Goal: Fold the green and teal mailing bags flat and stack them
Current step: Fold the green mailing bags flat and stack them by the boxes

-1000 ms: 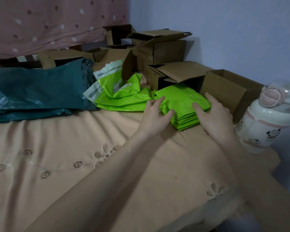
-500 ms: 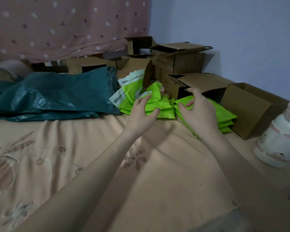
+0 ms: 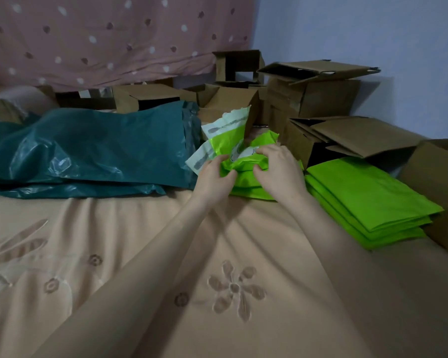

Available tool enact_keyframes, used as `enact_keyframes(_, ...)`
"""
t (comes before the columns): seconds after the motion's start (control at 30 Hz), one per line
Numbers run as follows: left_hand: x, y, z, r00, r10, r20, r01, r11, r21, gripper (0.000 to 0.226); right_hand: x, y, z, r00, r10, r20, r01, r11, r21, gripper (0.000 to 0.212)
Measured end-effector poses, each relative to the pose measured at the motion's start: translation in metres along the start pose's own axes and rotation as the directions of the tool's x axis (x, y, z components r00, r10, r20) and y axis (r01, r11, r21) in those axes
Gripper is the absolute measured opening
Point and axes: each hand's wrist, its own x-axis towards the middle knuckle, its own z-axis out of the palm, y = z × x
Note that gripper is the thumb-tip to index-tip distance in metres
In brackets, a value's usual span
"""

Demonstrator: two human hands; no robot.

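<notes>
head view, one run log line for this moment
step: pick next bag | both hands grip crumpled green bag | folded stack right | teal bags unfolded

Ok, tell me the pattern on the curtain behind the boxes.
The curtain is dusty pink with scattered light and dark dots, seen in the head view.

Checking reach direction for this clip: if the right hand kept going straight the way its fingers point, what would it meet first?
Probably the crumpled green bag that the right hand already grips; beyond it, the white-flapped bag, though depth is unclear.
</notes>
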Motion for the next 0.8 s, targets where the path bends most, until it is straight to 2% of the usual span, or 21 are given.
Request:
enact_keyframes(0.3,0.037,-0.004,0.009,0.997,-0.058,-0.042,0.057,0.998,-0.019,0.043,0.032,0.008,0.036,0.997,0.051,0.052,-0.045,0.993,-0.105,0.044)
enact_keyframes(0.47,0.036,-0.016,0.007,0.996,-0.056,0.063,0.053,0.997,0.059,0.045,0.028,0.012,0.048,0.996,0.085,0.009,-0.083,0.984,-0.155,0.035)
enact_keyframes(0.53,0.037,-0.021,0.003,0.995,-0.062,0.080,0.059,0.998,0.035,0.045,0.029,0.011,0.045,0.995,0.097,-0.007,-0.097,0.986,-0.136,0.031)
enact_keyframes(0.8,0.036,-0.021,0.001,0.996,0.087,-0.028,-0.090,0.986,-0.139,0.044,0.026,-0.008,0.037,0.997,0.007,-0.073,-0.016,0.992,-0.127,0.021)
